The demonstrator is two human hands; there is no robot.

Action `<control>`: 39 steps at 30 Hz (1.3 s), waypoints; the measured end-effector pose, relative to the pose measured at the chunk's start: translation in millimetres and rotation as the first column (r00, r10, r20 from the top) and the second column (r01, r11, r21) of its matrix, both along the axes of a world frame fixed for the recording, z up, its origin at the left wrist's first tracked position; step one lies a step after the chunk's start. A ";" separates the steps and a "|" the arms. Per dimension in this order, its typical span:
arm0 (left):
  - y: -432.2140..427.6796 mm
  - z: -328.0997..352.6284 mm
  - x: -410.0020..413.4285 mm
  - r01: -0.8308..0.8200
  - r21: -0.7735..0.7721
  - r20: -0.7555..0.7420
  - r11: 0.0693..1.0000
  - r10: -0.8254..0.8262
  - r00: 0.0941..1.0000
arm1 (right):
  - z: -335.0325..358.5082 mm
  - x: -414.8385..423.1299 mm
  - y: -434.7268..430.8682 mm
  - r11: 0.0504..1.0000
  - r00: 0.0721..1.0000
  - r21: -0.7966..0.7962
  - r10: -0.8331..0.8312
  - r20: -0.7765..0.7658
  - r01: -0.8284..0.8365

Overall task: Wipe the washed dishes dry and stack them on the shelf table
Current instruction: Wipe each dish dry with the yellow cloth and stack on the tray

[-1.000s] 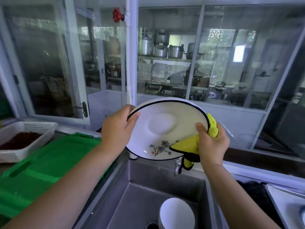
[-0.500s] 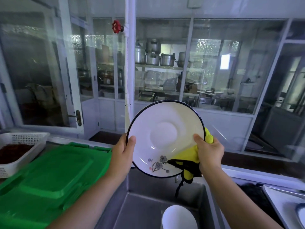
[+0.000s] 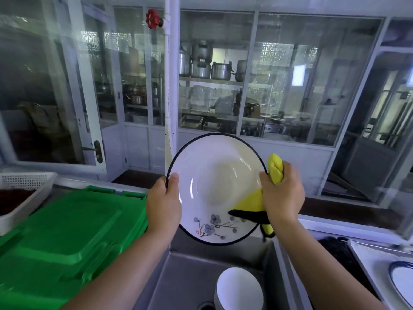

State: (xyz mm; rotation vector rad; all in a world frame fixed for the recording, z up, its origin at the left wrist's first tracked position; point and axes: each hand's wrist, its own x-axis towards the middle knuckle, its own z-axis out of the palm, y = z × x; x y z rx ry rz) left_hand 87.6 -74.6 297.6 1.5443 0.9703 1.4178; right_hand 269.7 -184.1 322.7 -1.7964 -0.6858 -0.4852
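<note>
A white plate (image 3: 207,175) with a dark rim and a blue flower print stands upright over the steel sink (image 3: 185,280), its face toward me. My left hand (image 3: 164,204) grips its left rim, thumb on the face. My right hand (image 3: 282,195) holds a yellow cloth (image 3: 276,167) with a black edge, folded over the plate's right rim. A stack of white bowls (image 3: 239,289) sits in the sink below.
Green plastic lids (image 3: 69,227) lie stacked on the counter at left, a white perforated basket (image 3: 26,182) behind them. A blue-rimmed plate (image 3: 402,276) lies on a tray at the far right. Glass partitions and a white pipe (image 3: 168,86) rise behind the sink.
The plate has tipped more upright and turned a little, with the flower print now lower. My right hand with the cloth has slid up the right rim.
</note>
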 end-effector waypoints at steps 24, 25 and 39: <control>-7.2 3.7 8.0 0.023 0.004 -0.190 1.000 -0.022 0.982 | -49.8 12.1 5.2 0.775 0.647 -0.602 0.361 0.672 0.192; -10.2 6.0 8.4 0.029 0.018 -0.187 0.999 -0.025 0.982 | -44.8 12.8 10.7 0.796 0.661 -0.571 0.319 0.679 0.202; -17.6 13.0 -4.2 0.024 0.115 -0.167 0.993 -0.005 0.986 | -66.8 -9.1 12.2 0.845 0.501 -0.520 0.506 0.703 -0.124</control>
